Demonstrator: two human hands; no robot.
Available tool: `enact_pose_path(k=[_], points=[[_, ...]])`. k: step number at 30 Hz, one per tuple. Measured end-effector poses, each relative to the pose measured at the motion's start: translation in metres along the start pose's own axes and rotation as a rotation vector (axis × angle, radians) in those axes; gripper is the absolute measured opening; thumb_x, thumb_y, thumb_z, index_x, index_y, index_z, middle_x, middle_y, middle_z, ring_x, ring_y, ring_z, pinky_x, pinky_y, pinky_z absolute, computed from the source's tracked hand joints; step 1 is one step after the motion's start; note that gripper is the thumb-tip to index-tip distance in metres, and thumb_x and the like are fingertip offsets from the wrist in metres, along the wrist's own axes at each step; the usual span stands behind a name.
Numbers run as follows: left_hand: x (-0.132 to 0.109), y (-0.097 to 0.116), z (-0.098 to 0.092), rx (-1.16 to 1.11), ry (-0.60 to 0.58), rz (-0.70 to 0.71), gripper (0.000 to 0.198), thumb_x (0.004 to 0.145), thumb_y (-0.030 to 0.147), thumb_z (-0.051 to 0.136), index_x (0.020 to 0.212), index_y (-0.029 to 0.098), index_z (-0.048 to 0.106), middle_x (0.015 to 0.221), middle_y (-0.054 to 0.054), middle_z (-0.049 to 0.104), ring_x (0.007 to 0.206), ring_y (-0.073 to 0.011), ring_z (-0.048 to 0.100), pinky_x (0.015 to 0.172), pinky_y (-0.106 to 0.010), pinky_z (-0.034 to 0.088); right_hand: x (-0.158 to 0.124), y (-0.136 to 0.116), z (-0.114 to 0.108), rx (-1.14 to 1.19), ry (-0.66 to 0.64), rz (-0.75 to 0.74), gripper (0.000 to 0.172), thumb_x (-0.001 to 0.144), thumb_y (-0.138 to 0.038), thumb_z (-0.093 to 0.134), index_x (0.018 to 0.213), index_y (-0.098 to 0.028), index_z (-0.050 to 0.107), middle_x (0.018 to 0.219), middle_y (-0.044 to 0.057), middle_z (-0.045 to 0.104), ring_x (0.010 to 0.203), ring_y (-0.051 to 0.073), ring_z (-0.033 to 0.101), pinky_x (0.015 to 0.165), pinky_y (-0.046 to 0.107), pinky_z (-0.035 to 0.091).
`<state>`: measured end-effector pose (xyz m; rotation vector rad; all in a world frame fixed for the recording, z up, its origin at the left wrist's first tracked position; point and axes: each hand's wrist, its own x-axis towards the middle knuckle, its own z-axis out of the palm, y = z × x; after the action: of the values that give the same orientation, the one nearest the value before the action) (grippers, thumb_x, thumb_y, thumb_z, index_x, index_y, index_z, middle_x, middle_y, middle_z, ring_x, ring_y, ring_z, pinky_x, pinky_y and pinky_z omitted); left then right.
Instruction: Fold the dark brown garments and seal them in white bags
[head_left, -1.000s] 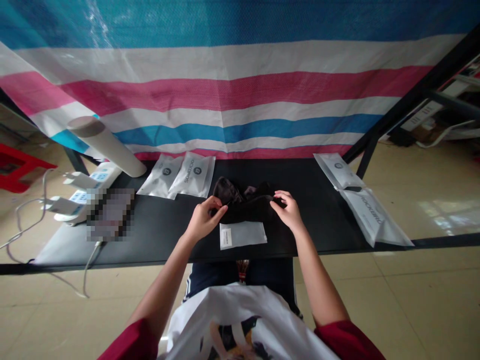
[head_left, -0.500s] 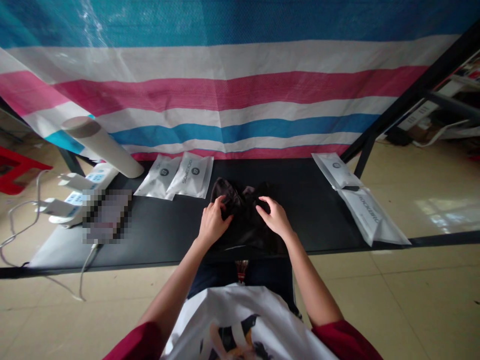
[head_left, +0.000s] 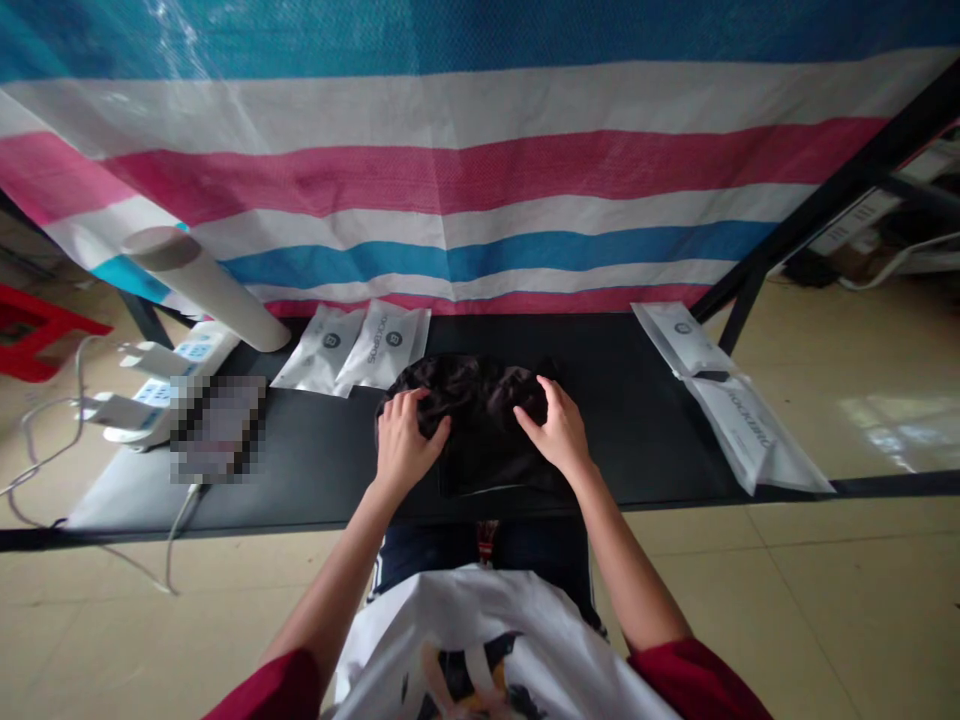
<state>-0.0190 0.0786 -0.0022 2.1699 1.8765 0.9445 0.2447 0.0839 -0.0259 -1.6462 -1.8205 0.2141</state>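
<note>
A crumpled piece of thin black cloth lies on the dark table before me, its kind hard to make out. Gathered folds run along its far side, while a flatter part with a pale edge line lies nearer to me. On its left end rests my left hand, fingers curved over the folds and thumb held apart. My right hand is at the right part of the cloth with thumb and forefinger spread wide. Both hands look open, and their fingertips partly merge with the dark fabric.
Two white printed pouches lie behind my left hand, and more white pouches lie at the right. Leftward are a power strip with chargers, a blurred-out phone-like object with a cable, and a white cylinder. A striped sheet hangs behind the table.
The black cloth is spread wider, mostly toward the left. My left hand has moved left and my right hand slightly right, so they are farther apart.
</note>
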Motion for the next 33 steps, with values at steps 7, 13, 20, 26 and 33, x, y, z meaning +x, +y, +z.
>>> enact_pose_path(k=[7,13,20,26,33], points=[[0.007,0.0,0.032,0.258,-0.368,0.142,0.11,0.069,0.083,0.057,0.153,0.02,0.028,0.159,-0.022,0.026,0.147,-0.0469,0.017,0.113,-0.066,0.021,-0.006,0.01,0.015,-0.252,-0.215,0.002,0.093,0.084,-0.067,0.054,0.151,-0.007,0.031,0.159,0.025,0.025,0.148,0.04,0.019,0.116,0.057,0.024],[0.011,-0.003,0.031,0.294,-0.344,0.132,0.113,0.067,0.087,0.053,0.155,0.02,0.027,0.16,-0.021,0.024,0.147,-0.0459,0.017,0.114,-0.065,0.021,-0.004,0.011,0.018,-0.282,-0.223,0.028,0.095,0.085,-0.068,0.053,0.151,-0.004,0.03,0.159,0.026,0.023,0.149,0.039,0.018,0.117,0.056,0.021],[0.006,-0.001,0.03,0.297,-0.337,0.107,0.112,0.067,0.086,0.055,0.154,0.02,0.029,0.16,-0.021,0.023,0.146,-0.0486,0.017,0.111,-0.071,0.019,-0.002,0.021,0.011,-0.099,-0.157,-0.045,0.069,0.089,-0.058,0.054,0.139,-0.011,0.052,0.15,0.019,0.044,0.143,0.035,0.035,0.115,0.054,0.031],[0.006,-0.01,0.011,0.169,-0.187,0.09,0.063,0.088,0.064,0.05,0.134,0.022,0.053,0.14,-0.014,0.054,0.136,-0.0364,0.04,0.108,-0.053,0.035,-0.001,0.053,-0.012,0.01,0.09,0.014,0.04,0.091,-0.046,0.053,0.114,-0.017,0.069,0.126,0.014,0.066,0.13,0.031,0.051,0.108,0.049,0.043],[0.001,-0.062,-0.009,0.077,0.122,-0.153,0.043,0.088,0.054,0.053,0.111,0.018,0.055,0.1,-0.012,0.064,0.096,-0.0294,0.062,0.085,-0.042,0.049,-0.013,0.081,-0.021,0.078,0.121,0.076,0.044,0.089,-0.05,0.056,0.116,-0.018,0.067,0.126,0.014,0.066,0.13,0.031,0.052,0.108,0.05,0.044]])
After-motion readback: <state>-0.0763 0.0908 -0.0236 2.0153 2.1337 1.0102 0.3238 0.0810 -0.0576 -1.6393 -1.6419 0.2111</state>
